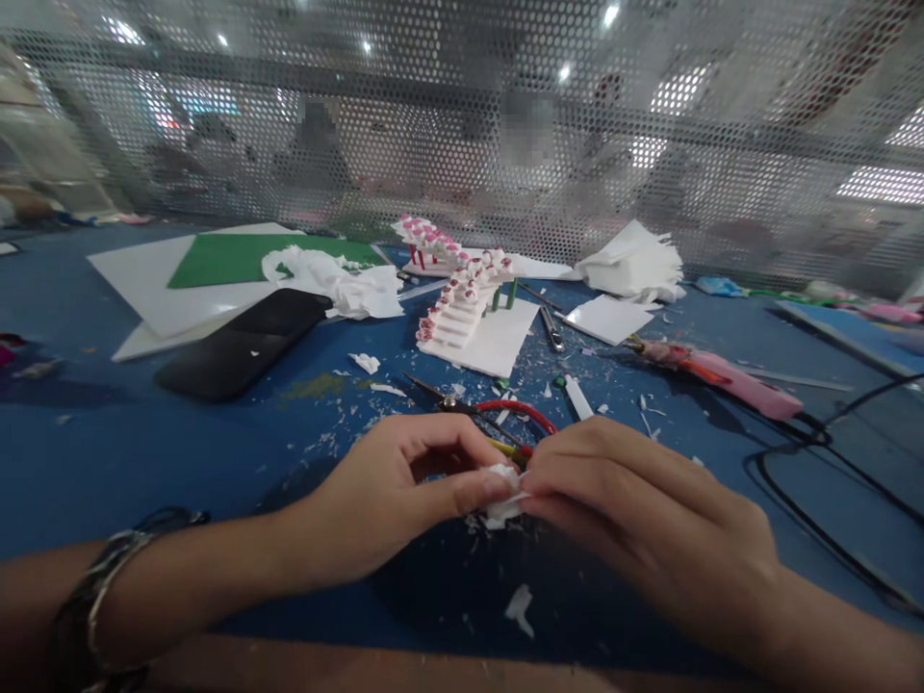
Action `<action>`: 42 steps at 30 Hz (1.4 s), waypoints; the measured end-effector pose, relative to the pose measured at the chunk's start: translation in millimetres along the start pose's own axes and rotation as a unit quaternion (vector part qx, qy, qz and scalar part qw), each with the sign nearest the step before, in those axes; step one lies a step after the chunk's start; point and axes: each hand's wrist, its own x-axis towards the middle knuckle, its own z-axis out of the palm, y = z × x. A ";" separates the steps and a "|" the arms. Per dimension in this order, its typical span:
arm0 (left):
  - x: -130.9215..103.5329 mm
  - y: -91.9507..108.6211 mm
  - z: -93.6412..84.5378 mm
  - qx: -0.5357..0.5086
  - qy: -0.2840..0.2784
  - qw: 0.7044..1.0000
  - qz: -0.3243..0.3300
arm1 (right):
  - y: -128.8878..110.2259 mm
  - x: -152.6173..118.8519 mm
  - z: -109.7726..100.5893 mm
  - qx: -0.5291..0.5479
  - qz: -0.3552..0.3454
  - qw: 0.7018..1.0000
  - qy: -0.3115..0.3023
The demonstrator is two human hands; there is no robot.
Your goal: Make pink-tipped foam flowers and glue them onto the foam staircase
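Note:
A small crumpled piece of white tissue (503, 512) is pinched between both hands, low in the middle of the head view. My left hand (415, 476) closes on it from the left with thumb and forefinger. On the other side, the fingertips of my right hand (650, 510) are pressed together on the same tissue. Just beyond the hands lie scissors (449, 404) with red handles, partly covered by my fingers. Farther back stands a small white model staircase (462, 322) with pink and red dotted railings on a white board (509, 346).
A black phone (245, 346) and white and green sheets (231, 260) lie at left, with crumpled tissue (361, 284) on them. More tissue (635, 260), a utility knife (551, 329) and a pink corded tool (722, 375) lie at right. Paper scraps litter the blue table (318, 481). Perforated metal panel (462, 125) rises behind.

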 end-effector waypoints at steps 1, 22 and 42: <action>0.0 0.0 -0.4 0.010 -0.004 1.000 0.011 | 0.3 1.4 0.9 0.009 0.006 1.000 0.002; -10.1 -3.9 5.5 0.288 -0.005 0.935 0.207 | -0.3 4.9 9.3 0.051 0.080 0.995 0.040; -5.0 0.6 6.6 -0.050 0.044 0.998 0.003 | -2.8 6.0 10.1 0.208 0.155 0.964 0.054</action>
